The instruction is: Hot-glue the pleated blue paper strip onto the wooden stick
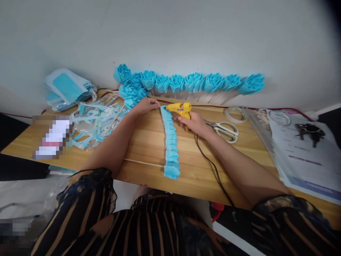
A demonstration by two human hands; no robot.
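A yellow hot glue gun [178, 108] is gripped in my right hand [195, 122], its nozzle at the far end of a blue pleated strip [170, 138]. The strip lies lengthwise down the middle of the wooden table. At that same far end my left hand [148, 106] is closed, its fingertips at the strip's corner. A thin stick [144, 163] lies across the table, one end at the strip's near end. Whether glue is coming out of the nozzle is too small to see.
Blue flowers [193, 82] stand in a row along the wall. Scissors [225, 131] and a tape roll [236, 115] lie to the right, with keys [310, 132] on papers beyond. Blue scraps [92, 122] and packaged masks [69, 87] are on the left. A black cord [213, 165] runs over the near edge.
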